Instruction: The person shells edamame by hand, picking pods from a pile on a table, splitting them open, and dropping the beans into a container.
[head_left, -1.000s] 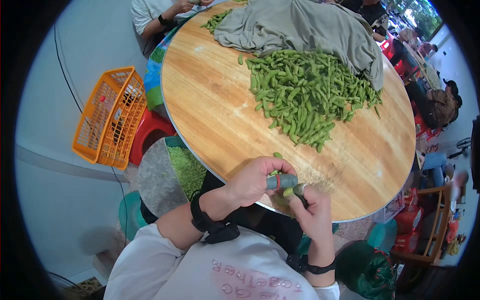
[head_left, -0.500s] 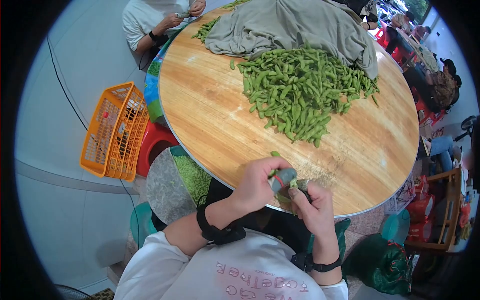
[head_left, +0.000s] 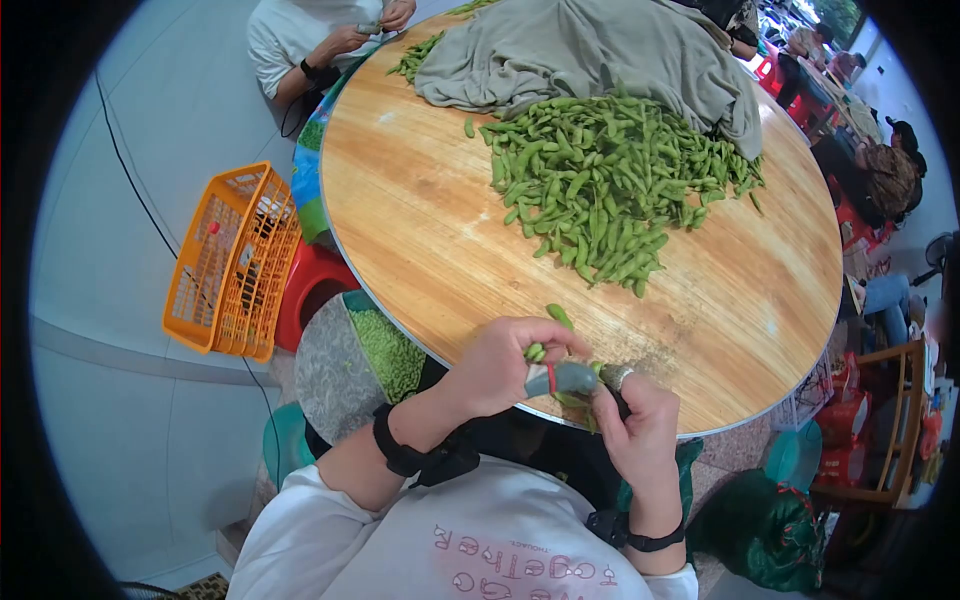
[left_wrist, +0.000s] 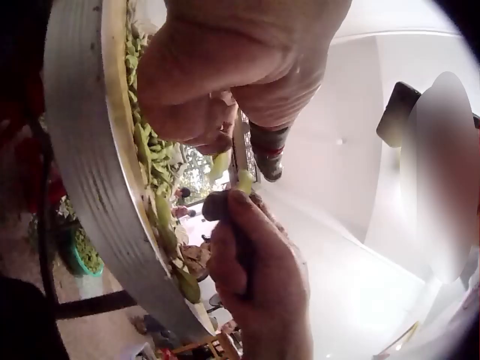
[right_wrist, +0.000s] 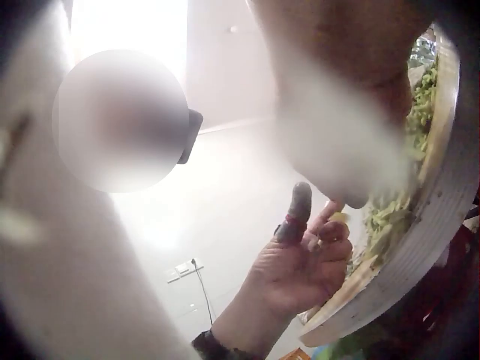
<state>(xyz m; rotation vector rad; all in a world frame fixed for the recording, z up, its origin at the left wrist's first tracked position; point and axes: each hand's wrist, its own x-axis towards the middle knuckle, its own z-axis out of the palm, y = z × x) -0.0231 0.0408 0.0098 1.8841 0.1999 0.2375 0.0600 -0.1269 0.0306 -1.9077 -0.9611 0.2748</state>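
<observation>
My left hand (head_left: 490,375) is over the table's near edge, a grey cover with a red band on its thumb (head_left: 570,378). Its curled fingers hold some green edamame (head_left: 535,352); a pale green piece (left_wrist: 220,165) shows at the fingertips in the left wrist view. Close by on the right, my right hand (head_left: 640,425) pinches an edamame pod (left_wrist: 245,180) at its thumb tip, against a dark, rough-looking piece (left_wrist: 217,206) at its fingers. I cannot tell whether that piece is a finger cover or a tool. Another pod (head_left: 560,316) lies just beyond the left hand.
A heap of edamame pods (head_left: 600,190) lies on the round wooden table (head_left: 400,220), partly under a grey cloth (head_left: 590,55). Left of the table are an orange basket (head_left: 225,265), a red stool (head_left: 310,285) and a container of shelled beans (head_left: 385,355). Another person (head_left: 305,45) sits at the far left.
The left thumb has swung away from the right hand's fingers since half a second ago, and edamame in the left hand shows more. The head view has shifted slightly.
</observation>
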